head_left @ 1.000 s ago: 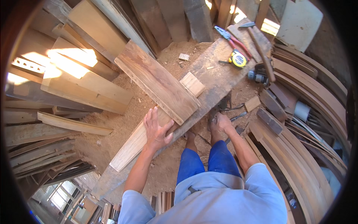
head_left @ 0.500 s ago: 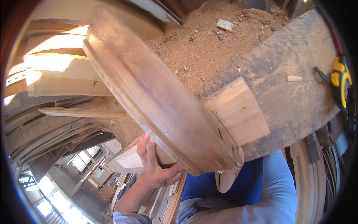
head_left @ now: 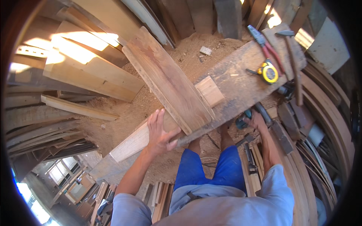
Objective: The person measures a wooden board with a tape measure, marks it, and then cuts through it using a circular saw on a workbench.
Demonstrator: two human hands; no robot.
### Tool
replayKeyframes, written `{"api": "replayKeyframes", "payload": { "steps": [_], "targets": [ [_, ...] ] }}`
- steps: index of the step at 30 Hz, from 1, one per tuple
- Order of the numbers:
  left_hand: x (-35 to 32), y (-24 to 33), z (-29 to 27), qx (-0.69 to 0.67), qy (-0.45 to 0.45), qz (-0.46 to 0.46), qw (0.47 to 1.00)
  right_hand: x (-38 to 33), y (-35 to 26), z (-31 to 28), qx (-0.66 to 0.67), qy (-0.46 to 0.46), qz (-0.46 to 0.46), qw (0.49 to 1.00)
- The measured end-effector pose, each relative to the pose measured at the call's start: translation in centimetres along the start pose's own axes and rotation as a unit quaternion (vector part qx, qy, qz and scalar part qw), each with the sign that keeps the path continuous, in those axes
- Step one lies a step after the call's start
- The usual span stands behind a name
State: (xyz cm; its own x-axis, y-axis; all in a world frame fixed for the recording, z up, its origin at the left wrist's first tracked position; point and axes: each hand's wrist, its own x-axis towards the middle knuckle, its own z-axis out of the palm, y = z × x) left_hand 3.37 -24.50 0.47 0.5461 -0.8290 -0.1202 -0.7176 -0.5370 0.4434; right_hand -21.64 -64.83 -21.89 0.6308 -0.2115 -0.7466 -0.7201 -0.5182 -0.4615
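Observation:
My left hand (head_left: pixel 160 132) lies with fingers spread on a long wooden piece (head_left: pixel 132 142) on the bench. Close to its thumb is the end of a broad brown board (head_left: pixel 171 83) with a moulded edge, lying across the bench. A pale wood block (head_left: pixel 210 91) sits against that board's right side. Low beyond the bench's near edge, my right hand (head_left: pixel 257 121) is closed on a teal and dark power tool (head_left: pixel 241 121). The tool's exact kind is hard to make out, partly covered by the hand.
On the worn bench (head_left: pixel 245 67) lie a yellow tape measure (head_left: pixel 269 72), red-handled pliers (head_left: pixel 266 47) and a hammer (head_left: pixel 294 64). Sawdust (head_left: pixel 184 56) covers the ground behind. Planks (head_left: pixel 90 71) lean at left; curved boards (head_left: pixel 328 98) stack at right.
The brown board, tilted up close before, now lies on the bench beside the pale block. My right hand has come into view at the power tool; my left stays near the board's end.

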Motion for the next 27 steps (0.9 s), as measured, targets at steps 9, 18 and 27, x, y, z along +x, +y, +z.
{"api": "replayKeyframes", "payload": {
  "steps": [9, 18, 27],
  "targets": [
    [0.0, 0.0, 0.3, -0.013, -0.005, -0.001, 1.0, -21.2, -8.5, -5.9, 0.557, 0.134, 0.076, 0.816],
    [-0.5, 0.7, 0.7, 0.006, 0.004, -0.016, 1.0, -28.0, -13.8, -8.7, 0.214, 0.186, 0.047, 0.958],
    [-0.6, 0.3, 0.8, -0.013, -0.005, -0.028, 1.0, -33.7, -20.3, -11.9, 0.323, 0.147, 0.062, 0.933]
  ]
}}
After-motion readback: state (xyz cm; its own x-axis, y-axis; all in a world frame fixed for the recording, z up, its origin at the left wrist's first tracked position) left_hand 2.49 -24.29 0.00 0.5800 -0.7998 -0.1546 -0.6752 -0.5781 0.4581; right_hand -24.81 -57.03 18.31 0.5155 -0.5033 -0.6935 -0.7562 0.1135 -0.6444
